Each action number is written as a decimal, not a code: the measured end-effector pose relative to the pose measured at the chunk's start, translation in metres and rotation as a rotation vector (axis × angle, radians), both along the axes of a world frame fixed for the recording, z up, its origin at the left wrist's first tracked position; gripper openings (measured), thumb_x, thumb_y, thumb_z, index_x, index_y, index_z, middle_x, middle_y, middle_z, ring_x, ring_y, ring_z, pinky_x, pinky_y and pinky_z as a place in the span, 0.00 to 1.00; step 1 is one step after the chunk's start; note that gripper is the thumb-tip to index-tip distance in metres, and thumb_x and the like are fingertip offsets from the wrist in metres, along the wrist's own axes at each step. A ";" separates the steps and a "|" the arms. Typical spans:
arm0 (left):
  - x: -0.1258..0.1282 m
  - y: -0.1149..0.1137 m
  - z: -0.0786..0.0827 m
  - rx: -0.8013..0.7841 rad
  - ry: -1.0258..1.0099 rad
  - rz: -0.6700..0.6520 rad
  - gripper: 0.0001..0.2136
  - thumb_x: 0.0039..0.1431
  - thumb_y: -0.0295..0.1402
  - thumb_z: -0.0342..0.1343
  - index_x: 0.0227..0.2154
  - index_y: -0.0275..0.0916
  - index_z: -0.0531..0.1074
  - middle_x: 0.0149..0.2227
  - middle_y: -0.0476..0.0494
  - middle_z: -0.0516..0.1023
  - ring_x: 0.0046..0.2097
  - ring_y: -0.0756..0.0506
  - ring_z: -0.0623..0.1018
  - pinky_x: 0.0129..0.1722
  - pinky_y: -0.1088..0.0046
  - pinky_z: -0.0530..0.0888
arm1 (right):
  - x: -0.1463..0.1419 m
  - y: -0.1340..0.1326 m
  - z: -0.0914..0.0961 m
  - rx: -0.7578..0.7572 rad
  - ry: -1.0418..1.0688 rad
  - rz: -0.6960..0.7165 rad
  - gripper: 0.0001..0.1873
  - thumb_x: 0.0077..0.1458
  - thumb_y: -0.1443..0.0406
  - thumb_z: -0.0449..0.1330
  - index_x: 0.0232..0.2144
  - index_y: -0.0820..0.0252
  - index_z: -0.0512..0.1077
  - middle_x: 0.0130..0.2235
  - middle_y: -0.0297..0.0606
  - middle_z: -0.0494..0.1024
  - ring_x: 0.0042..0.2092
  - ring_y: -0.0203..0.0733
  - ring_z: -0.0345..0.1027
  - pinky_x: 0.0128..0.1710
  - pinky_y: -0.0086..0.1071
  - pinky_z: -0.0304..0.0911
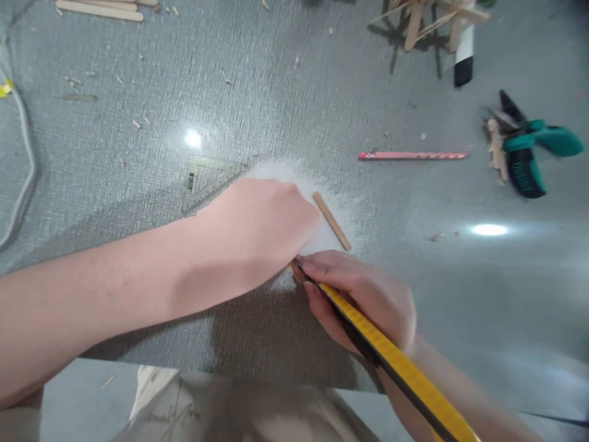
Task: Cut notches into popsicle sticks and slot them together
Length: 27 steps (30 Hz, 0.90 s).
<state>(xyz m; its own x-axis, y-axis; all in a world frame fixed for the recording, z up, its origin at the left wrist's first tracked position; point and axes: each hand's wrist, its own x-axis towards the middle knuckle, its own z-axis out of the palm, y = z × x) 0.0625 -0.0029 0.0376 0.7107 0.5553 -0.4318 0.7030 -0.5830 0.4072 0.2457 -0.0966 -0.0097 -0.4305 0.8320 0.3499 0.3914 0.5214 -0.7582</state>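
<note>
My left hand point(271, 227) is closed, back upward, over a patch of white powder point(280, 169). Its fingers are curled under and hidden, so what they hold cannot be made out. Close against it, my right hand point(363, 294) grips a long yellow-and-black tool point(386, 350) near its thin dark tip. The tool's other end runs back over my right forearm. Just beyond the hands lies a short wooden craft stick point(332, 221), partly on the powder. A clear plastic set square point(207, 184) pokes out beyond my left wrist.
A pink pencil point(409, 156) lies right of centre. Teal-and-black pliers point(529, 144) rest at the right beside a wood scrap point(497, 147). A wooden-stick structure point(418, 21) stands at the top right. Craft sticks point(105, 9) lie top left; a grey cable point(28, 159) runs down the left.
</note>
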 end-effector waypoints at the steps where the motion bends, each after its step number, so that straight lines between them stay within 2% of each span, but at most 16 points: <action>1: 0.000 0.000 0.001 0.005 -0.002 -0.006 0.10 0.55 0.20 0.52 0.22 0.37 0.72 0.24 0.48 0.69 0.26 0.48 0.69 0.28 0.73 0.60 | 0.000 0.000 0.000 0.003 -0.007 0.001 0.21 0.52 0.81 0.60 0.47 0.59 0.72 0.36 0.42 0.82 0.38 0.44 0.81 0.36 0.36 0.78; 5: 0.001 -0.002 0.003 0.069 -0.025 -0.018 0.10 0.55 0.21 0.50 0.22 0.37 0.70 0.26 0.45 0.73 0.30 0.44 0.74 0.28 0.72 0.61 | -0.001 -0.001 0.002 0.030 -0.045 -0.007 0.21 0.53 0.80 0.60 0.46 0.58 0.72 0.36 0.40 0.82 0.37 0.44 0.80 0.35 0.35 0.78; 8: 0.004 -0.002 0.003 0.111 -0.009 -0.099 0.09 0.56 0.20 0.50 0.24 0.37 0.71 0.30 0.44 0.77 0.36 0.42 0.77 0.34 0.69 0.67 | -0.003 -0.002 0.005 0.041 -0.073 -0.025 0.19 0.54 0.79 0.59 0.45 0.57 0.72 0.35 0.38 0.81 0.36 0.43 0.80 0.34 0.35 0.78; 13: 0.011 -0.001 0.007 0.046 0.084 -0.159 0.07 0.57 0.21 0.55 0.26 0.36 0.74 0.33 0.43 0.78 0.40 0.40 0.79 0.42 0.65 0.69 | -0.007 -0.005 0.009 0.040 -0.112 -0.032 0.18 0.55 0.79 0.60 0.45 0.56 0.72 0.33 0.38 0.80 0.34 0.41 0.78 0.32 0.34 0.76; 18: 0.011 -0.002 0.005 0.068 0.072 -0.210 0.08 0.60 0.22 0.53 0.29 0.36 0.75 0.35 0.41 0.79 0.41 0.40 0.80 0.39 0.66 0.69 | -0.011 -0.007 0.011 0.036 -0.111 -0.032 0.18 0.56 0.80 0.60 0.45 0.59 0.72 0.30 0.35 0.78 0.29 0.38 0.74 0.30 0.33 0.73; 21: 0.008 -0.004 0.003 0.087 0.068 -0.230 0.08 0.60 0.22 0.52 0.30 0.36 0.75 0.35 0.41 0.79 0.39 0.41 0.80 0.37 0.66 0.69 | -0.011 -0.008 0.010 0.054 -0.118 -0.025 0.17 0.54 0.80 0.59 0.44 0.61 0.72 0.30 0.37 0.77 0.31 0.40 0.75 0.30 0.33 0.73; 24: 0.006 -0.006 0.001 0.123 0.042 -0.225 0.08 0.60 0.22 0.52 0.30 0.36 0.75 0.35 0.41 0.79 0.41 0.40 0.79 0.39 0.64 0.70 | -0.008 -0.010 0.008 0.059 -0.127 -0.032 0.18 0.53 0.81 0.60 0.44 0.62 0.72 0.31 0.39 0.79 0.34 0.42 0.77 0.31 0.34 0.74; 27: 0.005 -0.006 0.000 0.068 0.068 -0.212 0.08 0.61 0.22 0.52 0.32 0.36 0.76 0.36 0.41 0.79 0.42 0.40 0.79 0.38 0.65 0.69 | -0.005 -0.012 0.007 0.082 -0.128 -0.027 0.19 0.52 0.81 0.61 0.45 0.62 0.72 0.34 0.42 0.81 0.35 0.43 0.79 0.33 0.35 0.77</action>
<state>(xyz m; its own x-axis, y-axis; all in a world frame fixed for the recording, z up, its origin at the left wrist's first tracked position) 0.0672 -0.0086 0.0372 0.7848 0.4266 -0.4496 0.5868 -0.7450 0.3173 0.2409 -0.1084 -0.0027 -0.4542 0.8147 0.3605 0.4968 0.5675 -0.6566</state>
